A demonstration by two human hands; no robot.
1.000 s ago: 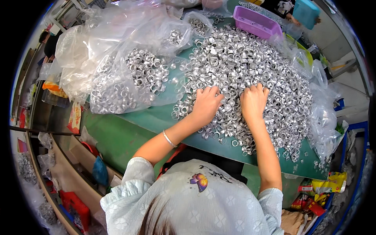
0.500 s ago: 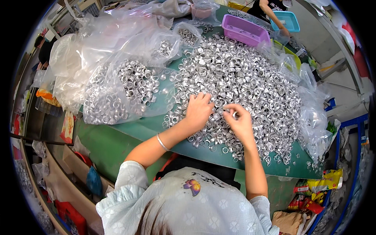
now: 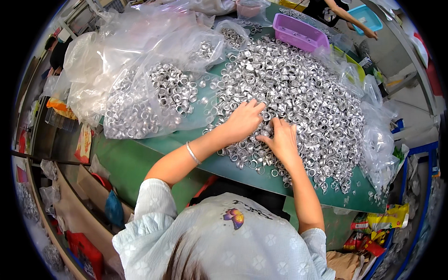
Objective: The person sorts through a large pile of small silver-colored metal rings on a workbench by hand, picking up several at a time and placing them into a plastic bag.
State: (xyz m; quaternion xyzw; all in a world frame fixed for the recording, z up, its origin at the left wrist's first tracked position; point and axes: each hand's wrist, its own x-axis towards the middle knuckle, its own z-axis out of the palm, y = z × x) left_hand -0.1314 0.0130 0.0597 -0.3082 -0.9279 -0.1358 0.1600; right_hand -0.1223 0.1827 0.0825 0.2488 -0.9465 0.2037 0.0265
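A broad heap of silver metal rings (image 3: 303,88) covers the middle of the green table (image 3: 224,170). My left hand (image 3: 246,120) lies on the near left part of the heap. Its fingers are bent down among the rings, and whatever they hold is hidden. Just to its right, my right hand (image 3: 283,140) rests on the same heap. Here the thumb stands apart from the fingers, which reach in among the rings; no held ring shows.
Left of the heap, clear plastic bags (image 3: 135,112) hold more rings. A purple basket (image 3: 301,32) stands at the back, near a co-worker's arm (image 3: 350,18) and a light blue basket (image 3: 366,19). Crumpled plastic (image 3: 378,154) lies along the right edge.
My right hand's thumb and fingers, close together before, are now apart and reach deeper into the heap. My left hand has moved slightly right. The co-worker's arm now stretches further right.
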